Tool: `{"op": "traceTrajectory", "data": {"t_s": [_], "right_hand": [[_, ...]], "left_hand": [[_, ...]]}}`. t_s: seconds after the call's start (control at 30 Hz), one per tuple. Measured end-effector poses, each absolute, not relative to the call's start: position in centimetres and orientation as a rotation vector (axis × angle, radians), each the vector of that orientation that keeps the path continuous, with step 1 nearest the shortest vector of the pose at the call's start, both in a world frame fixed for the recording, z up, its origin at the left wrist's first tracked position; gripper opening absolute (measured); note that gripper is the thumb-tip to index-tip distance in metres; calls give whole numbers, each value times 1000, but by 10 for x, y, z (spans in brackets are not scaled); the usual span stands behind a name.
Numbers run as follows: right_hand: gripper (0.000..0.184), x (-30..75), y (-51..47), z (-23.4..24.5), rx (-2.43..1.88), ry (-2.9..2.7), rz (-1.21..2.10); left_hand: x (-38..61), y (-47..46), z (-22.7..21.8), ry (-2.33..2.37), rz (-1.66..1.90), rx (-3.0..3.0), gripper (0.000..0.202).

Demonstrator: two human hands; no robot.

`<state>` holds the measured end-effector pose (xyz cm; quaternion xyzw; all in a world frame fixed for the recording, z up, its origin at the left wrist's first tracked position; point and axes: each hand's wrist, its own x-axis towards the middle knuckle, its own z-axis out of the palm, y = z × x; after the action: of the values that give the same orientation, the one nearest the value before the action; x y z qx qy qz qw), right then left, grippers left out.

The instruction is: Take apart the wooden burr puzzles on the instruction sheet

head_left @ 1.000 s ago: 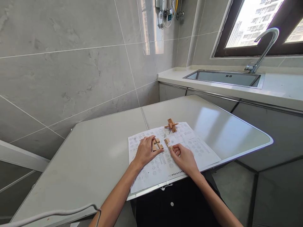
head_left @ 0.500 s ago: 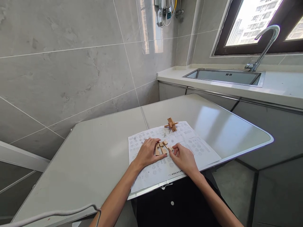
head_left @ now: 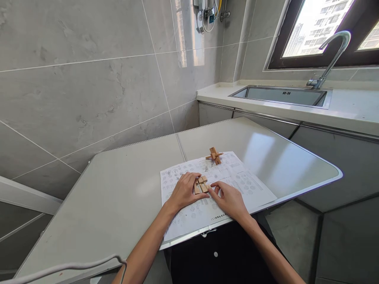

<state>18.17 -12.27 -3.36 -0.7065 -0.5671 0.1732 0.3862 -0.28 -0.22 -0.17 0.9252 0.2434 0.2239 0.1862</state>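
Note:
Several small notched wooden puzzle pieces (head_left: 202,184) lie side by side on a printed sheet (head_left: 189,225). My left hand (head_left: 185,190) curves round their left side, fingertips at the far end and thumb along the near end, gripping them between. On their right, my right hand (head_left: 227,197) has thumb and index finger on the near end of the rightmost wooden piece (head_left: 208,187), which lies against the others. The fingers partly cover the pieces' ends. Beyond them, a cross-shaped wooden puzzle (head_left: 214,156) of interlocked sticks rests by the sheet's far edge.
The sheet lies on a pale folding table (head_left: 127,189) with a seam across it. Grey wall tiles (head_left: 89,86) rise behind. A counter with a sink (head_left: 281,94) and a faucet (head_left: 334,55) stands at the right. A white cable (head_left: 74,266) crosses the lower left.
My right hand has moved slightly left, bringing the tilted rightmost piece in line against the others. The left hand and the cross-shaped puzzle stay in place.

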Motion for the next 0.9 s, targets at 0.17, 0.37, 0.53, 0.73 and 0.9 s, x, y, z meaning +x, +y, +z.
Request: {"op": "traceTrajectory", "data": {"t_s": [0.17, 0.37, 0.53, 0.73, 0.9], "right_hand": [[36, 182, -123, -32, -1754, -1526, 444], [32, 181, -124, -27, -1745, -1536, 437], [29, 182, -125, -29, -1761, -1508, 468], [28, 184, -125, -30, -1757, -1495, 466], [28, 184, -125, -30, -1753, -1495, 468]], "left_hand": [[-3, -2, -1, 684, 609, 2597, 67], [-3, -1, -5, 741, 642, 2582, 66], [-9, 9, -9, 985, 770, 2530, 64], [-27, 33, -10, 1350, 962, 2443, 54], [-39, 47, -11, 1483, 967, 2419, 51]]}}
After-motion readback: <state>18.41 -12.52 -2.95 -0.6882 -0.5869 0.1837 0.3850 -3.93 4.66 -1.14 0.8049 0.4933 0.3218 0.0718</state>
